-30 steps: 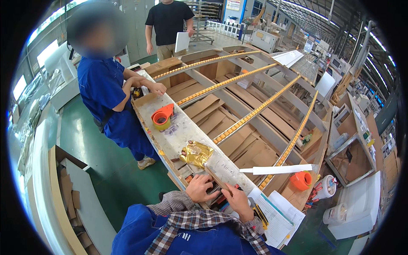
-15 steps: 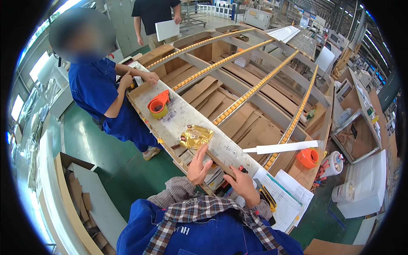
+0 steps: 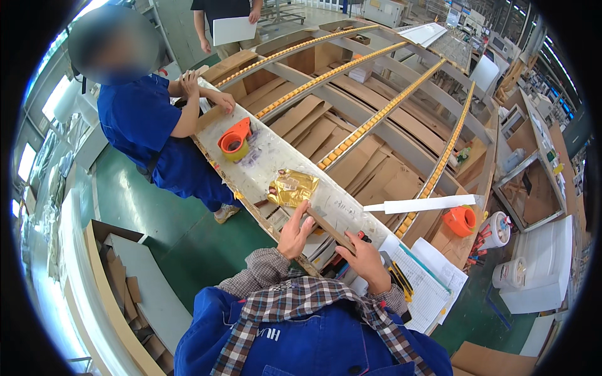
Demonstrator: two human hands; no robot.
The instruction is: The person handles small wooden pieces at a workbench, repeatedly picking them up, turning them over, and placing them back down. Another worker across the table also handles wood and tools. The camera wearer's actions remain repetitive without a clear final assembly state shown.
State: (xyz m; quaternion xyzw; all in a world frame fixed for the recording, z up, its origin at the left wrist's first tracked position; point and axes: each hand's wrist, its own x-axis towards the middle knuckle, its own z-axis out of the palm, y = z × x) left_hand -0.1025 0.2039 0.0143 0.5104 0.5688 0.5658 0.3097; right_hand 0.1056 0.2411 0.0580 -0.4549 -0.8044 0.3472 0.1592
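Observation:
My left hand [image 3: 295, 235] rests at the near edge of the white bench rail [image 3: 263, 150], fingers stretched out, holding nothing. Its fingertips lie beside a crumpled gold foil packet [image 3: 293, 187]. Along a brown strip [image 3: 329, 229] at the rail's edge, my right hand [image 3: 366, 260] is open too, its fingers spread on or just over the wood. A small black and red item [image 3: 364, 237] shows just beyond those fingers; its kind is unclear. Close to my right wrist lie a yellow and black cutter knife [image 3: 401, 282] and written sheets [image 3: 421, 285].
An orange tape dispenser [image 3: 235, 139] sits on the rail near a co-worker in blue [image 3: 141, 119]. Another orange dispenser [image 3: 459, 220] and a white strip [image 3: 429, 203] lie right. Yellow roller tracks [image 3: 389, 116] cross the frame above cardboard sheets [image 3: 357, 169]. Another person holds a white panel [image 3: 234, 31].
My view has shifted slightly. My left hand has tilted forward, its fingertips now nearer the foil packet. The co-worker has raised a hand over the other forearm.

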